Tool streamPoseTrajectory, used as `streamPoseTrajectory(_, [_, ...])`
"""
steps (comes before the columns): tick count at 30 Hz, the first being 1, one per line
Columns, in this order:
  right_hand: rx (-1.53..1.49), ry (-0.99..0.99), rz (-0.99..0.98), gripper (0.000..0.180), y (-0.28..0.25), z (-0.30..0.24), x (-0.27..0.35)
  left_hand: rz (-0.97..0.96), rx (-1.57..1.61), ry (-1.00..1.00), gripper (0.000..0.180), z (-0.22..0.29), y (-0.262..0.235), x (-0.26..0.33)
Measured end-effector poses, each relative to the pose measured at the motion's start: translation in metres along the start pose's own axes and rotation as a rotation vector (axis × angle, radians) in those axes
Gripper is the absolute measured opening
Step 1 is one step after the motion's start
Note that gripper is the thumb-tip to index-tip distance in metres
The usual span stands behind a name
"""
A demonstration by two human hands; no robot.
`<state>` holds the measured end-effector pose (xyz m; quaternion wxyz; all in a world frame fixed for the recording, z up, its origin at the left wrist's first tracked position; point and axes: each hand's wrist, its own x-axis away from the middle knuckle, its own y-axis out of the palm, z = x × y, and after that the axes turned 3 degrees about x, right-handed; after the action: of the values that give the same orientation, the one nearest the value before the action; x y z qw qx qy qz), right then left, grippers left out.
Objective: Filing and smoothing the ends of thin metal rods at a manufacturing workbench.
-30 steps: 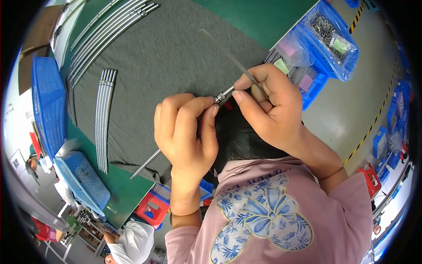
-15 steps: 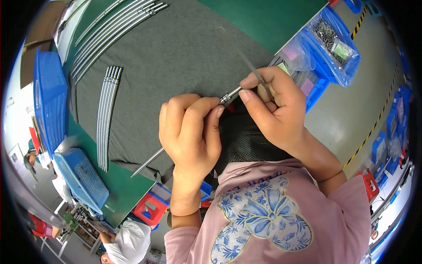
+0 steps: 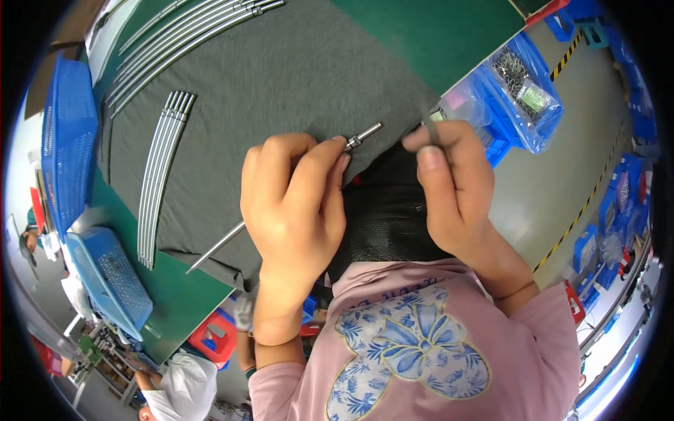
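My left hand [image 3: 295, 200] is closed around a slim metal rod [image 3: 215, 248]. The rod's collared end [image 3: 366, 135] sticks out past the thumb and forefinger; its other end slants down to the left over the cloth, and the middle is hidden by the palm. To the right, apart from the rod, my right hand [image 3: 460, 186] is closed with a thin grey metal strip [image 3: 432, 132] among its fingers. The strip is blurred and seen partly end-on. Several similar rods [image 3: 160, 179] lie side by side on the dark grey cloth [image 3: 260, 84], collared ends away from me.
More rods [image 3: 186, 45] lie at the far left of the green table [image 3: 421, 31]. Blue baskets [image 3: 112, 281] stand along the left edge. A blue bin [image 3: 523, 91] with bagged small metal parts is at the right. A person in white [image 3: 184, 386] is at lower left, near a red stool [image 3: 214, 340].
My right hand has let go of the rod's collared end and drawn off to the right with the strip, which has swung more end-on. The left hand keeps its hold.
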<state>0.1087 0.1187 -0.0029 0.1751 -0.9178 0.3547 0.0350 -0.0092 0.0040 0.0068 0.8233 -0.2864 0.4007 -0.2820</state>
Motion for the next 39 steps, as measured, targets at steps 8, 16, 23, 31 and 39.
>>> streamPoseTrajectory(8, [0.049,0.353,-0.163,0.011,-0.014,0.011,0.016,-0.131,0.173,-0.168,0.014,0.008,-0.005,-0.006])
streamPoseTrajectory(16, [-0.140,0.448,-0.082,0.012,-0.012,0.009,0.014,-0.080,0.131,-0.088,0.014,0.005,0.003,-0.001])
streamPoseTrajectory(23, [0.039,0.200,-0.202,0.009,-0.004,-0.006,0.018,0.010,0.109,-0.015,0.014,0.002,0.009,0.002])
streamPoseTrajectory(31, [-0.035,0.211,-0.191,0.010,0.001,-0.001,0.019,0.027,0.129,-0.020,0.014,-0.001,0.009,0.003])
streamPoseTrajectory(39, [-0.008,0.204,-0.219,0.008,0.001,0.006,0.020,0.029,0.129,-0.018,0.016,-0.001,0.011,0.003])
